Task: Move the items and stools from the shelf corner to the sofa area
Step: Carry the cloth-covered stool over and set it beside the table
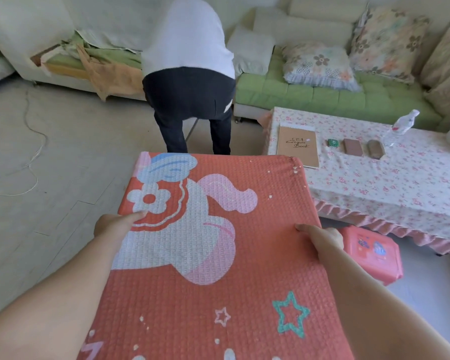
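Observation:
I carry a large orange-red padded stool [244, 255] with a cartoon print and stars on its top, held out in front of me above the floor. My left hand [115, 226] grips its left edge, thumb on top. My right hand [322, 239] grips its right edge the same way. A smaller pink stool [372, 254] with a cartoon print stands on the floor at the right, beside the coffee table. The green sofa [322, 94] runs along the back.
A person [190, 74] bends over in front of the sofa, straight ahead. The coffee table [390, 183] with a floral cloth holds a brown notebook [298, 145], small items and a plastic bottle [400, 127]. A white cord [34, 152] trails over the floor at the left.

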Available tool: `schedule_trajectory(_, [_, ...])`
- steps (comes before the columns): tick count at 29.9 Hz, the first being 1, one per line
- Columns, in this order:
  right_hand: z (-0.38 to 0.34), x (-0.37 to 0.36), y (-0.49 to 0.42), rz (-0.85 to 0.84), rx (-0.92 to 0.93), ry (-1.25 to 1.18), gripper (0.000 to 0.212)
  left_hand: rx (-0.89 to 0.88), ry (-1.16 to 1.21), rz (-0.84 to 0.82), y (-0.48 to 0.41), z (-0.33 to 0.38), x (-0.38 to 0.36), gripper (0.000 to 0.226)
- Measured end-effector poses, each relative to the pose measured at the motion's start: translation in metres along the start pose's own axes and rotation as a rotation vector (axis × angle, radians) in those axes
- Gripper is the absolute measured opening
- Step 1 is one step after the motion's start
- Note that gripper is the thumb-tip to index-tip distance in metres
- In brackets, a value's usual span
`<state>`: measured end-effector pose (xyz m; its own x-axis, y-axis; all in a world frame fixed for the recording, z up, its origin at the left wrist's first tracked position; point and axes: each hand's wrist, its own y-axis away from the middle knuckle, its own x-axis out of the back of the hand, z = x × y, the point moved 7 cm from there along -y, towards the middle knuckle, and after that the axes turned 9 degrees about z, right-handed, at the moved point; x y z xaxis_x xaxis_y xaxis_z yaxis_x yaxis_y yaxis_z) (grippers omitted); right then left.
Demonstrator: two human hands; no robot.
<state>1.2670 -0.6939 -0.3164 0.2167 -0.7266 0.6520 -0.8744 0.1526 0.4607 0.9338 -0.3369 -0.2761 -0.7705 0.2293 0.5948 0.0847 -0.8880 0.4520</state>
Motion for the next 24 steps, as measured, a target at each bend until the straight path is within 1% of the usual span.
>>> schedule_trajectory(4, [-0.018,-0.013,-0.004,-0.001,0.001,-0.015,0.045,-0.005,0.024,0.002,-0.02,0.014,-0.002,0.054])
schedule_trajectory(10, [-0.04,-0.029,-0.016,0.003,0.0,-0.024,0.038,0.032,0.051,-0.015,-0.044,0.02,-0.017,0.049])
schedule_trajectory(14, [-0.049,-0.038,-0.029,-0.019,-0.009,-0.035,0.042,0.035,0.041,-0.012,-0.052,0.027,-0.028,0.044])
schedule_trajectory(20, [-0.079,-0.059,-0.053,-0.06,-0.013,-0.034,0.05,0.068,0.03,0.022,-0.075,0.051,-0.042,0.052])
schedule_trajectory(24, [-0.096,-0.078,-0.069,-0.077,-0.01,-0.019,0.045,0.08,0.032,0.026,-0.093,0.059,-0.055,0.049])
